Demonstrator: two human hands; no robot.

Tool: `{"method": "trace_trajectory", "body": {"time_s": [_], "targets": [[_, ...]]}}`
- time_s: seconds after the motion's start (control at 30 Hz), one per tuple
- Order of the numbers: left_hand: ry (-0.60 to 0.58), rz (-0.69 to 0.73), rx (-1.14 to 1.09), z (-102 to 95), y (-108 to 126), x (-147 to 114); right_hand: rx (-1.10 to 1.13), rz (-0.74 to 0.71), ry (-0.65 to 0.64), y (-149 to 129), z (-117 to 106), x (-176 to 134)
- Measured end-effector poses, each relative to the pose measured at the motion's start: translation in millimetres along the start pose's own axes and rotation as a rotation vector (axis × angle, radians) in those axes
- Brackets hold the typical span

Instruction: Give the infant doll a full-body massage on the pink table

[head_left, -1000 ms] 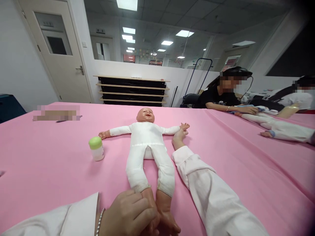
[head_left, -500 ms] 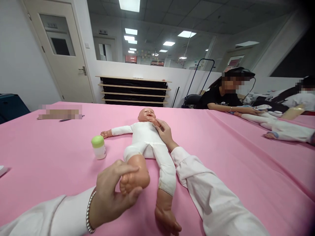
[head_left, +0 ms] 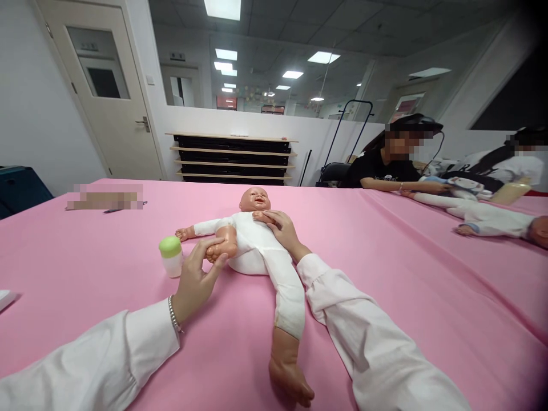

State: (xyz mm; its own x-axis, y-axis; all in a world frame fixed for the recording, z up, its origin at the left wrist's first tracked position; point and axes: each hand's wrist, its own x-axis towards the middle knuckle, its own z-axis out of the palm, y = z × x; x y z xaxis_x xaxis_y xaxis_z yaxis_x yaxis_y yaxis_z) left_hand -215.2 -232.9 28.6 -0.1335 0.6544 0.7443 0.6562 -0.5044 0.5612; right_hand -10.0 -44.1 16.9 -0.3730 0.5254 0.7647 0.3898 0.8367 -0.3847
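A baby doll (head_left: 252,245) with a white cloth body lies on its back on the pink-covered table (head_left: 368,268), its head at the far end. My left hand (head_left: 200,277) is closed around the doll's foot (head_left: 222,249), thumb on one side and fingers on the other; that leg is bent up toward the belly. My right hand (head_left: 285,231) grips the doll's hand (head_left: 262,217) and holds it across the upper chest. The other leg (head_left: 286,297) lies straight toward me. Just left of my left hand stands a small bottle (head_left: 171,257) with a green lid.
At the right, a person in black (head_left: 385,165) handles another doll (head_left: 483,217), with a second person behind. A blurred-out item (head_left: 105,198) lies at the far left. Part of a white object (head_left: 6,298) shows at the left edge. Black shelves (head_left: 233,158) stand beyond the table.
My left hand has pushed the doll's foot away from me, folding the leg toward the belly. My right hand has brought the doll's hand down from near the chin onto the chest.
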Motion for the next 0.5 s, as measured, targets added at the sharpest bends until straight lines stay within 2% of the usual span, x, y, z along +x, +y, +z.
{"method": "trace_trajectory", "body": {"time_s": [0.13, 0.27, 0.4, 0.5], "targets": [[0.007, 0.052, 0.013, -3.2, 3, 1, 0.054, -0.004, 0.01, 1, 0, -1], [0.016, 0.287, 0.03, -13.9, 27, -3, 0.137, 0.097, 0.073, 2, 2, -4], [-0.094, 0.573, -0.021, -21.8, 56, -16, 0.279, 0.27, 0.297, 6, 0, -10], [-0.19, 0.722, -0.087, -21.3, 68, -28, 0.283, 0.418, 0.548, 20, -4, -13]]}}
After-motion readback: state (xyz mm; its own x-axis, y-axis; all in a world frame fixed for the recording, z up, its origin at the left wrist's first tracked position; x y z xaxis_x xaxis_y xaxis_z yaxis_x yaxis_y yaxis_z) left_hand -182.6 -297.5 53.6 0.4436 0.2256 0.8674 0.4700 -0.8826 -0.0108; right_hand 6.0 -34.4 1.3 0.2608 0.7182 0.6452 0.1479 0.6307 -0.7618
